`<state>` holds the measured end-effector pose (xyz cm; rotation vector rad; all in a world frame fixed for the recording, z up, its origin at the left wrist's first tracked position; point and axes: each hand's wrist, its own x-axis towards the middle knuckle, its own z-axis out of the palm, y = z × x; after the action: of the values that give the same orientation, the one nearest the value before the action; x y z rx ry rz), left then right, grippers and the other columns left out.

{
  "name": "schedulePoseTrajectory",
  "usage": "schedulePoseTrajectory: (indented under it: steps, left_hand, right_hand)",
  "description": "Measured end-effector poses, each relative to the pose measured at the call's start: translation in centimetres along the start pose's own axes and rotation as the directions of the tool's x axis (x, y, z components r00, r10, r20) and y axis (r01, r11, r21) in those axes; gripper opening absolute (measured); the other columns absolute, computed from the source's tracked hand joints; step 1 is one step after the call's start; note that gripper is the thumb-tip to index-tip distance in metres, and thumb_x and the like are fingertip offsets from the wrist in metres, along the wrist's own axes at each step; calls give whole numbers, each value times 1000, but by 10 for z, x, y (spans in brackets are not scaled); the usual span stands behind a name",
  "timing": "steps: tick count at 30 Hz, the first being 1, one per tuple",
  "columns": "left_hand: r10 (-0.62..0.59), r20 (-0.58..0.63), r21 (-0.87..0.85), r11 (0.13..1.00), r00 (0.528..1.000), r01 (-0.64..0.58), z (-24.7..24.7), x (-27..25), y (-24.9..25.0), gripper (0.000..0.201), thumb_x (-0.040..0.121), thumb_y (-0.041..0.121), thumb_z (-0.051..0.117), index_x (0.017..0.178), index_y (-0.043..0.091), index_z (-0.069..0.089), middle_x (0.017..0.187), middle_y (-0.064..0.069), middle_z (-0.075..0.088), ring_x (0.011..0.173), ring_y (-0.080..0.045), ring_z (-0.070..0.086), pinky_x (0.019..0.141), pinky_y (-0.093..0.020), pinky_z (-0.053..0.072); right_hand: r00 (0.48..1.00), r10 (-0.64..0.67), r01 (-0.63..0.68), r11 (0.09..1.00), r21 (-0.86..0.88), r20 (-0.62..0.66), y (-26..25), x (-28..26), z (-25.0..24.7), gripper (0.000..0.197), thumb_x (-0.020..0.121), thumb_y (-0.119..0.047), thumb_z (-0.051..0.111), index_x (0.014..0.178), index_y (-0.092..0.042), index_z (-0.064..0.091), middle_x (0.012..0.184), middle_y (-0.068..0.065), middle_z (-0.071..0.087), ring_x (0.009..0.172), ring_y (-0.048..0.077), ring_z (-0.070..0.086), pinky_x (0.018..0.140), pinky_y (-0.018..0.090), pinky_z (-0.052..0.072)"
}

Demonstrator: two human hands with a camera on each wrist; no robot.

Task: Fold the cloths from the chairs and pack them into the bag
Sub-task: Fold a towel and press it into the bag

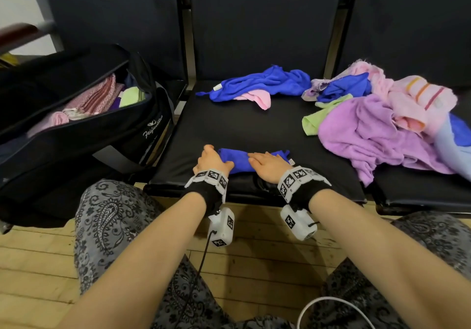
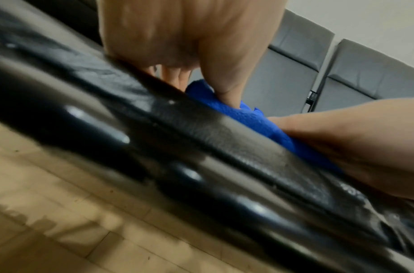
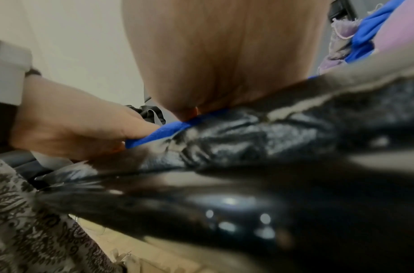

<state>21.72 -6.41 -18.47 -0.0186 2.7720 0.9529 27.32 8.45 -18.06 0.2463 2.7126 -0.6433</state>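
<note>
A small blue cloth (image 1: 238, 160), folded into a narrow strip, lies near the front edge of the middle chair seat (image 1: 254, 127). My left hand (image 1: 211, 160) grips its left end, thumb pressed on top and fingers curled behind it, as the left wrist view shows on the blue cloth (image 2: 266, 125). My right hand (image 1: 266, 164) lies flat on the strip's right half with straight fingers. The black bag (image 1: 102, 134) stands open on the left chair, with folded cloths (image 1: 96, 99) inside. In the right wrist view the left hand (image 3: 72, 129) holds the blue cloth (image 3: 159, 134).
A blue cloth (image 1: 262, 82) over a pink one lies at the back of the middle seat. A heap of purple (image 1: 377, 129), pink, green and blue cloths covers the right chair and spills onto the middle seat. Wooden floor (image 1: 267, 265) lies below; my knees flank the arms.
</note>
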Motion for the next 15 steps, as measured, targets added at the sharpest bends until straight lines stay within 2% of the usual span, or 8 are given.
schedulePoseTrajectory:
  steps: [2, 4, 6, 9, 12, 14, 15]
  left_hand:
    - [-57, 7, 150, 987, 998, 55, 1, -3, 11, 67, 81, 37, 66, 133, 9, 34, 137, -10, 45, 126, -34, 39, 104, -44, 33]
    - [-104, 42, 214, 972, 994, 93, -3, 0, 19, 70, 81, 43, 65, 132, 5, 34, 136, -15, 45, 123, -37, 43, 101, -44, 36]
    - [-72, 95, 248, 968, 993, 47, -11, 6, 23, 66, 84, 47, 61, 128, 3, 42, 130, -17, 51, 116, -34, 52, 94, -40, 43]
    - [-60, 178, 284, 959, 982, 7, -23, 11, 26, 59, 86, 50, 55, 127, 7, 50, 128, -15, 54, 113, -31, 55, 87, -35, 43]
    - [-162, 228, 203, 972, 960, 115, -30, 10, 28, 73, 75, 59, 59, 129, 12, 47, 128, -15, 54, 113, -32, 55, 95, -35, 43]
    - [-192, 289, 70, 981, 938, 179, -33, 9, 31, 81, 58, 60, 65, 119, 8, 52, 113, -16, 61, 101, -32, 61, 96, -39, 48]
    - [-180, 317, -67, 975, 931, 211, -34, 9, 33, 69, 60, 54, 68, 108, 5, 55, 102, -16, 62, 94, -31, 63, 94, -40, 50]
  right_hand:
    - [1000, 2, -2, 1000, -17, -9, 2, 0, 3, 50, 104, -41, 18, 151, -25, 23, 158, -3, 21, 147, 26, 13, 118, 42, 7]
    - [1000, -3, 2, 1000, -22, -23, 2, 0, 5, 52, 103, -43, 18, 151, -25, 23, 158, -3, 22, 147, 25, 14, 118, 42, 8]
    - [999, -9, 8, 1000, -29, -35, 2, 0, 5, 54, 102, -47, 19, 151, -24, 23, 158, -3, 22, 146, 25, 14, 118, 42, 9]
    - [1000, -10, 9, 999, -41, -26, 1, -4, 2, 64, 98, -56, 26, 151, -21, 21, 158, 0, 22, 146, 24, 14, 118, 42, 9]
    - [1000, -28, 28, 998, -49, 3, 2, -5, -1, 73, 91, -59, 44, 150, -20, 24, 155, 3, 28, 145, 26, 19, 118, 43, 13]
    - [999, -37, 38, 999, -19, 19, 5, -4, -5, 75, 88, -56, 52, 149, -21, 26, 153, 3, 32, 142, 26, 26, 116, 40, 19]
    - [999, -44, 43, 999, 31, 13, 6, -6, -9, 72, 88, -53, 56, 147, -21, 29, 150, 2, 35, 139, 25, 30, 114, 37, 22]
